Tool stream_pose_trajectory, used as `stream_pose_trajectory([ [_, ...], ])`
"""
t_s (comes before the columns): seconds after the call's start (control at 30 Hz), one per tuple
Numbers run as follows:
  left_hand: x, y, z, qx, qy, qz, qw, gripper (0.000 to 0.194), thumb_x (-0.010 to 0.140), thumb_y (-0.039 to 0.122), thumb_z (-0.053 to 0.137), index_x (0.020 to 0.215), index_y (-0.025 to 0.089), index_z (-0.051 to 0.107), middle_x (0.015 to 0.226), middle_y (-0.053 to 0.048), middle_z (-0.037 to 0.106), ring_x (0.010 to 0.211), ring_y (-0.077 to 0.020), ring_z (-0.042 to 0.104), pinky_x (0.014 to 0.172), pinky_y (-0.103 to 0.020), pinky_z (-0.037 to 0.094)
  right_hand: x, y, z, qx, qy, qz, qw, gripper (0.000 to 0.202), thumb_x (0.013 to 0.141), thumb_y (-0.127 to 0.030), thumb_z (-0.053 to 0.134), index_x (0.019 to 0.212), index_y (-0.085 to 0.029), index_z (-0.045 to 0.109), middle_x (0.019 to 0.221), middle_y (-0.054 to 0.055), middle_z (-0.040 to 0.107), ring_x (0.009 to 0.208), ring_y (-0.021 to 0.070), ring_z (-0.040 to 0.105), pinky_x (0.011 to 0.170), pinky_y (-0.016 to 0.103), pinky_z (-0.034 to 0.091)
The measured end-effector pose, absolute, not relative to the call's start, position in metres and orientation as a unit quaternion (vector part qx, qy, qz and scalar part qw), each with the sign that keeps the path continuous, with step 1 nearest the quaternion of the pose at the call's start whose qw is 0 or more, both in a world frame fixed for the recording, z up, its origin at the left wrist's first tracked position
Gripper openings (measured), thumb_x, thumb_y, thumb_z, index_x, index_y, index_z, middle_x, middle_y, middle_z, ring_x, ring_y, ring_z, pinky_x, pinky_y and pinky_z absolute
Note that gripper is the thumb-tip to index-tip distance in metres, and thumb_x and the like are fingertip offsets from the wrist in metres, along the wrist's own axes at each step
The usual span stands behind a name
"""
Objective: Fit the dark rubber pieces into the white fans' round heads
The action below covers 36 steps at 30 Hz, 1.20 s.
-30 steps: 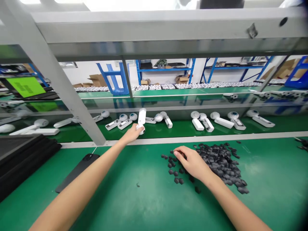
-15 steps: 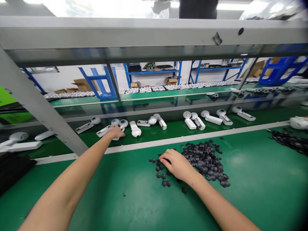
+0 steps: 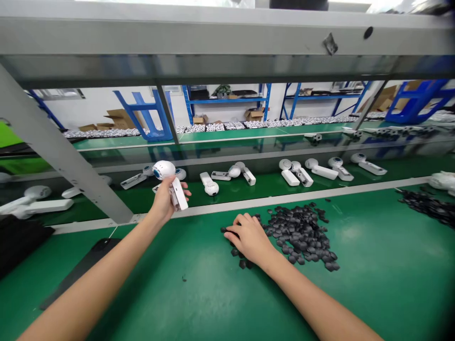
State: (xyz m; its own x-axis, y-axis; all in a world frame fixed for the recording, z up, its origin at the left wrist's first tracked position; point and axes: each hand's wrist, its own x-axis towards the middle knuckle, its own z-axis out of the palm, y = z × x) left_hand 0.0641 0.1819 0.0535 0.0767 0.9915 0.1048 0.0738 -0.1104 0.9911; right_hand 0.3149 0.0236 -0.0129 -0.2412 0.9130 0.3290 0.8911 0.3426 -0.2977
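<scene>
My left hand (image 3: pixel 164 201) is closed around a white device (image 3: pixel 178 194) with a round head and a flat rectangular body. It is held just above the near rail of the conveyor, head upward. My right hand (image 3: pixel 249 239) rests at the left edge of a pile of small black many-sided pieces (image 3: pixel 302 232). Its thumb and forefinger come together at a small black piece (image 3: pixel 232 232), partly hidden by the fingers. A few loose black pieces (image 3: pixel 242 264) lie under and beside this hand.
More white devices lie along the green conveyor (image 3: pixel 249 192) behind a pale rail (image 3: pixel 220 207). A slanted metal post (image 3: pixel 71 156) stands at left, and a crossbeam (image 3: pixel 213 35) spans overhead. Another black pile (image 3: pixel 426 206) lies at right; a dark flat sheet (image 3: pixel 78 270) is near my left forearm.
My left hand has lifted a white device off the conveyor and brought it nearer. My right hand has shifted slightly left among the black pieces. The view has tilted a little downward.
</scene>
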Motion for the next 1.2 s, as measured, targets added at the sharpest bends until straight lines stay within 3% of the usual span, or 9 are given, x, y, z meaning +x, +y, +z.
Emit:
stream_pose_trajectory([
  [0.17,0.066,0.112,0.062,0.502,0.318,0.505,0.626,0.049,0.088,0.060,0.049,0.113,0.019,0.055,0.085,-0.005,0.069,0.062,-0.0204,0.066,0.054,-0.031,0.056,0.306,0.027,-0.014,-0.579,-0.781,0.007,0.233,0.021,0.103,-0.030,0.065,0.089,-0.020,0.078,0.098,0.008,0.068,0.097,0.0264,0.058,0.083,0.041,0.044],
  [0.3,0.063,0.073,0.048,0.505,0.323,0.446,0.665,0.065,0.089,0.071,0.041,0.118,0.015,0.058,0.067,-0.003,0.066,0.047,-0.0203,0.062,0.047,-0.031,0.052,0.313,0.017,-0.010,-0.556,-0.770,0.069,0.305,0.019,0.104,-0.026,0.062,0.097,-0.022,0.079,0.096,0.006,0.068,0.094,0.0236,0.062,0.084,0.037,0.048],
  [0.4,0.063,0.055,0.033,0.491,0.358,0.410,0.681,0.065,0.090,0.075,0.045,0.103,0.013,0.062,0.061,-0.004,0.065,0.043,-0.0188,0.061,0.043,-0.028,0.049,0.317,0.008,-0.007,-0.533,-0.744,0.165,0.369,0.017,0.103,-0.025,0.063,0.098,-0.024,0.080,0.089,0.003,0.070,0.082,0.0189,0.066,0.075,0.030,0.050],
  [0.5,0.064,0.040,0.023,0.450,0.387,0.411,0.692,0.057,0.090,0.070,0.057,0.094,0.013,0.062,0.071,-0.009,0.071,0.057,-0.0224,0.071,0.057,-0.031,0.058,0.315,0.000,-0.002,-0.537,-0.706,0.237,0.396,0.015,0.100,-0.026,0.065,0.096,-0.025,0.079,0.087,-0.001,0.075,0.075,0.0170,0.069,0.070,0.028,0.051],
  [0.6,0.069,0.027,0.020,0.419,0.380,0.429,0.704,0.047,0.087,0.055,0.071,0.109,0.015,0.060,0.093,-0.010,0.076,0.078,-0.0258,0.076,0.075,-0.036,0.062,0.309,-0.006,0.003,-0.541,-0.662,0.326,0.404,0.012,0.098,-0.032,0.067,0.094,-0.023,0.075,0.086,-0.001,0.077,0.078,0.0182,0.073,0.071,0.026,0.055],
  [0.67,0.074,0.023,0.018,0.420,0.383,0.421,0.707,0.044,0.086,0.051,0.074,0.112,0.018,0.057,0.091,-0.007,0.075,0.070,-0.0211,0.073,0.067,-0.031,0.059,0.306,-0.009,0.005,-0.534,-0.642,0.382,0.396,0.015,0.098,-0.036,0.066,0.095,-0.023,0.072,0.085,0.000,0.077,0.078,0.0186,0.073,0.069,0.026,0.056],
  [0.83,0.081,0.027,0.011,0.380,0.443,0.380,0.717,0.058,0.094,0.073,0.047,0.088,0.016,0.057,0.066,-0.003,0.063,0.050,-0.0131,0.059,0.048,-0.023,0.046,0.300,-0.017,0.013,-0.499,-0.711,0.360,0.341,0.017,0.106,-0.036,0.056,0.096,-0.023,0.061,0.090,-0.001,0.069,0.080,0.0163,0.064,0.071,0.028,0.048],
  [1.03,0.077,0.030,0.007,0.410,0.414,0.406,0.704,0.052,0.087,0.052,0.074,0.120,0.026,0.044,0.091,-0.001,0.069,0.068,-0.0199,0.071,0.055,-0.025,0.050,0.288,-0.023,0.014,-0.478,-0.762,0.315,0.303,0.015,0.110,-0.030,0.048,0.098,-0.024,0.054,0.092,-0.001,0.059,0.081,0.0168,0.054,0.074,0.030,0.042],
  [1.2,0.080,0.028,-0.001,0.479,0.409,0.353,0.692,0.055,0.098,0.056,0.057,0.143,0.031,0.039,0.094,-0.001,0.064,0.069,-0.0159,0.063,0.065,-0.028,0.052,0.274,-0.021,0.007,-0.480,-0.764,0.279,0.328,0.015,0.110,-0.027,0.047,0.098,-0.024,0.054,0.097,0.001,0.059,0.093,0.0199,0.055,0.084,0.034,0.043],
])
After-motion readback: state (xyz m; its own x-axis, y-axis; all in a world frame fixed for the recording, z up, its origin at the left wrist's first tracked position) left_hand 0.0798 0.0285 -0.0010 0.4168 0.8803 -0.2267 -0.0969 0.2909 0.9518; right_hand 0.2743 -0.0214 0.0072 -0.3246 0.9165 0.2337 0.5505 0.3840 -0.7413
